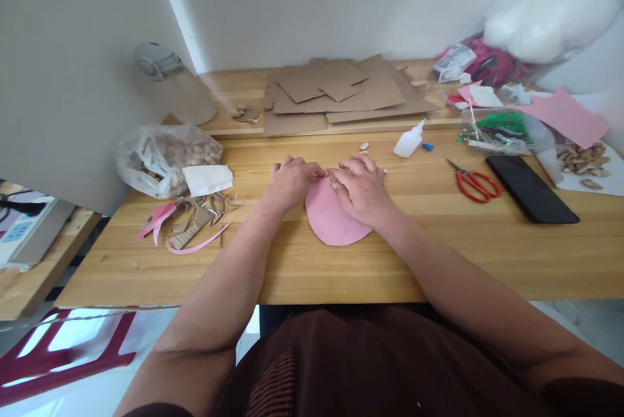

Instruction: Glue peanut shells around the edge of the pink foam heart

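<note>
A round pink disc (336, 219) lies on the table under my hands. At its upper edge is a small tan piece (333, 178) that looks like peanut shell, partly hidden by my fingers. My left hand (295, 182) is closed, its fingertips pinched together at the disc's upper left edge; what they hold is hidden. My right hand (361, 189) covers the disc's upper right side, with thumb and forefinger closed on the tan piece. Just beyond the hands lies a pale shell piece (364, 146). A white glue bottle (408, 140) lies beyond my right hand, with a blue cap (428, 147) beside it.
Red-handled pliers or snips (475, 184), a black phone (531, 189) and shells (584, 160) on white paper are at right. A bag of peanuts (170, 154) and pink and brown scraps (195, 225) lie left. Cardboard sheets (341, 99) are stacked at the back.
</note>
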A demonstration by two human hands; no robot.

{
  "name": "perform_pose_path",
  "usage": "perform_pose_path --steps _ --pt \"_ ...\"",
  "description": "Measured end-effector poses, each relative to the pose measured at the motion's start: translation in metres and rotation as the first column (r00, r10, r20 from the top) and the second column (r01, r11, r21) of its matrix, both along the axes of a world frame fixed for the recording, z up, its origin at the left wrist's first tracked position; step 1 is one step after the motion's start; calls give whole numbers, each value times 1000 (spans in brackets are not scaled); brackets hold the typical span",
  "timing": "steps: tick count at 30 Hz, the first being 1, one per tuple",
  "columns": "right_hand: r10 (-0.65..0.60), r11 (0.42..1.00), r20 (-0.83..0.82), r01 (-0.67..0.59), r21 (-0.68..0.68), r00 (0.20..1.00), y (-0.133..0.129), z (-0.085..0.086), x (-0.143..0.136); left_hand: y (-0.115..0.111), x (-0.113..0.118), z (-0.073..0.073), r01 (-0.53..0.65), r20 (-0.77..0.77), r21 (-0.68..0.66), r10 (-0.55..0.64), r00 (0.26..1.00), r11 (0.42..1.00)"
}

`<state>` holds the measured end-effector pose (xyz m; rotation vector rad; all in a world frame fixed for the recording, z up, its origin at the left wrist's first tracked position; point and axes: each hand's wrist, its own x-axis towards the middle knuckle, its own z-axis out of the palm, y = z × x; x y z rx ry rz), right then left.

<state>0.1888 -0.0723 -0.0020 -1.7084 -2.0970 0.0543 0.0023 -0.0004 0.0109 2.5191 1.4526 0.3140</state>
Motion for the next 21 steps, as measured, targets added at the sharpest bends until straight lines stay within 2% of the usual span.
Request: perform_pose_path --steps 12,21 --pt "-9 1000 128 11 -18 992 -2 -1 -6 -2 2 3 -19 9 -14 19 1000 1000" --pt "-20 1000 123 22 -10 992 1 3 -14 -1 3 1 -9 5 -7 9 1000 1000"
